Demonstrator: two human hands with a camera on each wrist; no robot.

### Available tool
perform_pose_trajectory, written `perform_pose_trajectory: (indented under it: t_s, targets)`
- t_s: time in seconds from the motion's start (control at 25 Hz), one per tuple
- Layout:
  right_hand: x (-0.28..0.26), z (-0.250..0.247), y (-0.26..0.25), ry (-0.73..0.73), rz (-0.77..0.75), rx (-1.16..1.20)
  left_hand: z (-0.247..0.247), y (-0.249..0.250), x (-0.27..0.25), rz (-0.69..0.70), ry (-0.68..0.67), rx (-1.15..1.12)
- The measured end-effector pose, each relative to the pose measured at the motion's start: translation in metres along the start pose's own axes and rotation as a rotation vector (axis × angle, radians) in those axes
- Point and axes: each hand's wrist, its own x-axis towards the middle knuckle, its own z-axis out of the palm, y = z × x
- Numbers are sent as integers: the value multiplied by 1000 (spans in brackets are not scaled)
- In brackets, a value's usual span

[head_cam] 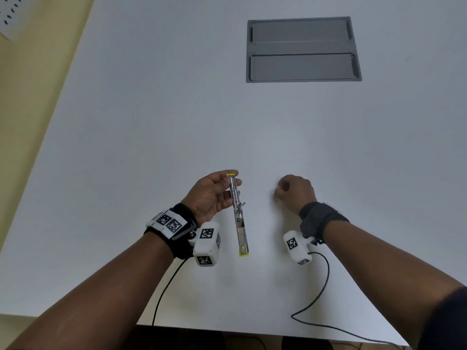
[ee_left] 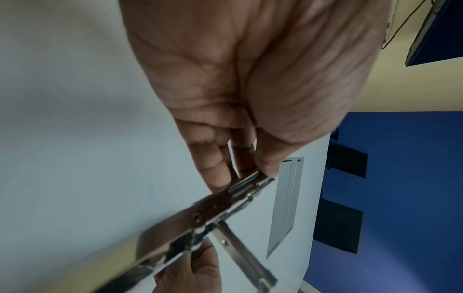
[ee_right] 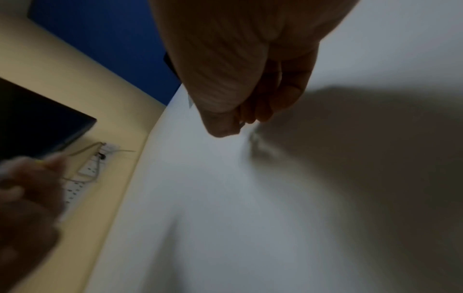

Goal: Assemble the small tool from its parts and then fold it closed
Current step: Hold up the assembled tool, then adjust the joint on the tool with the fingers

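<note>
A slim metal tool with yellow tips at both ends hangs unfolded above the white table. My left hand pinches its far end between thumb and fingers, palm up. The left wrist view shows the tool close up, with a thin arm hinged out from its body and my left hand gripping the end. To the right, my right hand hovers low over the table with fingers curled together. In the right wrist view, a small blurred grey thing lies on the table under my right hand; contact is unclear.
A grey recessed hatch with two flaps sits in the table at the far right. A black cable trails from my right wrist toward the near table edge. A power strip lies on the floor beyond the table's left side.
</note>
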Motion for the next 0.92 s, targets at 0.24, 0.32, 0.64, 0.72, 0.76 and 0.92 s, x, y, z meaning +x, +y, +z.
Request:
perform_pose_trajectory:
  t_s: [0.24,0.32,0.64,0.72,0.76,0.92]
  targets:
    - [-56,-40,-52,16,-240,316,24,14,-23,9,-22,25]
    - [-69,-55,-69,-32,-302,409,33,20,-31,16,-35,38]
    - [-111,-74,-85,-143,-427,431,55,23,-58,44,-70,60]
    - [-116,-74,-85,-131,-464,381,58,23,-63,51,-84,71]
    - [-118,-74,-85,-123,-477,362,58,23,-64,50,-88,73]
    - [-125,-73,-86,-84,-490,321,62,19,-68,50,-100,82]
